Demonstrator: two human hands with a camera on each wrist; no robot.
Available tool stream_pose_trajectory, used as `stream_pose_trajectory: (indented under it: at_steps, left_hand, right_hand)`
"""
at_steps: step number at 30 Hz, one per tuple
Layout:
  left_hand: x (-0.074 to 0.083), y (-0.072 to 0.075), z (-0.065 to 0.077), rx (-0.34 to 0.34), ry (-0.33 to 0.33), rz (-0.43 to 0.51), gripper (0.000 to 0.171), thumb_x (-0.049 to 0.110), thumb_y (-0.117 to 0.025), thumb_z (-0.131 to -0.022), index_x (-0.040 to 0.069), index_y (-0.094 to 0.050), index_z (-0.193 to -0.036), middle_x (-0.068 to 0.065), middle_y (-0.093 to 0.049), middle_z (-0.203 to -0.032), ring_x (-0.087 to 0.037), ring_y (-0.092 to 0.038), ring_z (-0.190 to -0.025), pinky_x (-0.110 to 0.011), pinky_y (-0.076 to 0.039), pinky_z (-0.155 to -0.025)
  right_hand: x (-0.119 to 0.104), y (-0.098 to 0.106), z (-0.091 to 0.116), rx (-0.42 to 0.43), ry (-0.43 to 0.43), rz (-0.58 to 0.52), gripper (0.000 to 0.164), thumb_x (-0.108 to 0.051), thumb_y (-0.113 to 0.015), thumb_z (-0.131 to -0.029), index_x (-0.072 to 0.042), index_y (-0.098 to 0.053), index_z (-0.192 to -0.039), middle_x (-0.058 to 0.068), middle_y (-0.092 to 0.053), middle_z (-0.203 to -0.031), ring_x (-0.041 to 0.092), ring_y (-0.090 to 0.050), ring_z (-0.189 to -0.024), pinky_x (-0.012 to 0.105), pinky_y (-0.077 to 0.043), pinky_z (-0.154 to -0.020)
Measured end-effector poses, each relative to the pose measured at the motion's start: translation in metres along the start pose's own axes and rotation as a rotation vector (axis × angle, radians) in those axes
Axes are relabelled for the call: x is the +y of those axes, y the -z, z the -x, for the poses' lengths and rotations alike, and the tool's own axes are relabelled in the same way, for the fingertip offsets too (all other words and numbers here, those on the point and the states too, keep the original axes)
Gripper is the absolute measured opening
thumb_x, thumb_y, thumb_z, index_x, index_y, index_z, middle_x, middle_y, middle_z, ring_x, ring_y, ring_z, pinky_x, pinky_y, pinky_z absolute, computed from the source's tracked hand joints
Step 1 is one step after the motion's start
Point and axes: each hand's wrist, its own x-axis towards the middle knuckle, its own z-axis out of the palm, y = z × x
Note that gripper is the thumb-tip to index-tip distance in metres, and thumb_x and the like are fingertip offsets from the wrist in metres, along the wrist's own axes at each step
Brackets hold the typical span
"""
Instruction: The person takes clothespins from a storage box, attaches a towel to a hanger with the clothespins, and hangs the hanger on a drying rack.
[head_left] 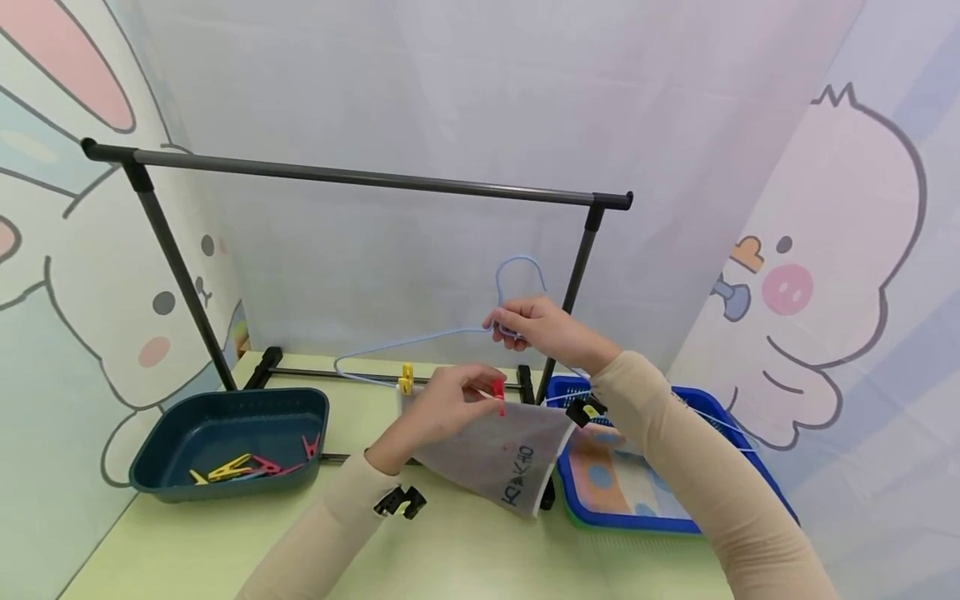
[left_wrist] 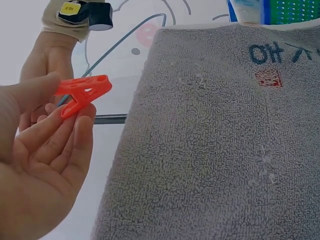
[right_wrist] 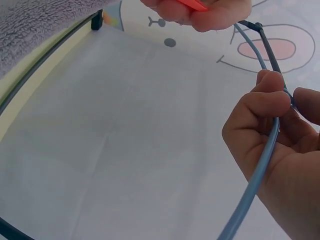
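My left hand (head_left: 450,404) pinches a red clothespin (left_wrist: 101,84) between thumb and fingers, beside the grey towel (head_left: 487,450). In the left wrist view, the clothespin is apart from the towel's edge. My right hand (head_left: 551,329) grips a light blue wire hanger (right_wrist: 252,185) just below its hook (head_left: 517,257), keeping it raised in front of the rack. The towel, with dark lettering on it, hangs from the hanger's lower bar. A yellow clothespin (head_left: 406,379) sits at the towel's upper left corner. My right forearm covers part of the hanger's right side.
A black rack's top bar (head_left: 360,177) spans behind my hands. To the left stands a dark teal basin (head_left: 161,467) with several yellow and red clothespins (head_left: 231,468). At the right is a blue basket (head_left: 637,523) containing a patterned cloth (head_left: 592,475) and hangers.
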Motion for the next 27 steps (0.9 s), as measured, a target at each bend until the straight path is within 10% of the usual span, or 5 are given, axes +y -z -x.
stream_pose_trajectory:
  at_steps: [19, 27]
  left_hand:
    - [0.003, -0.006, -0.013, 0.074, -0.004, -0.139, 0.015, 0.016, -0.071, -0.086, 0.012, -0.071, -0.101, 0.006, -0.070, -0.090, -0.001, -0.065, -0.080, -0.022, -0.052, -0.071]
    - [0.000, -0.013, -0.018, 0.084, -0.117, -0.150, 0.009, 0.008, -0.073, -0.083, 0.009, -0.075, -0.092, 0.001, -0.072, -0.086, -0.005, -0.067, -0.078, -0.020, -0.051, -0.065]
  right_hand:
    - [0.001, -0.002, -0.007, -0.011, 0.023, 0.015, 0.032, -0.026, -0.043, -0.102, -0.005, -0.067, -0.101, 0.015, -0.058, -0.080, 0.034, -0.050, -0.076, 0.036, -0.045, -0.072]
    - [0.002, -0.005, -0.010, -0.022, 0.056, 0.043, 0.033, -0.026, -0.043, -0.102, -0.006, -0.067, -0.095, 0.012, -0.058, -0.078, 0.030, -0.050, -0.072, 0.032, -0.045, -0.068]
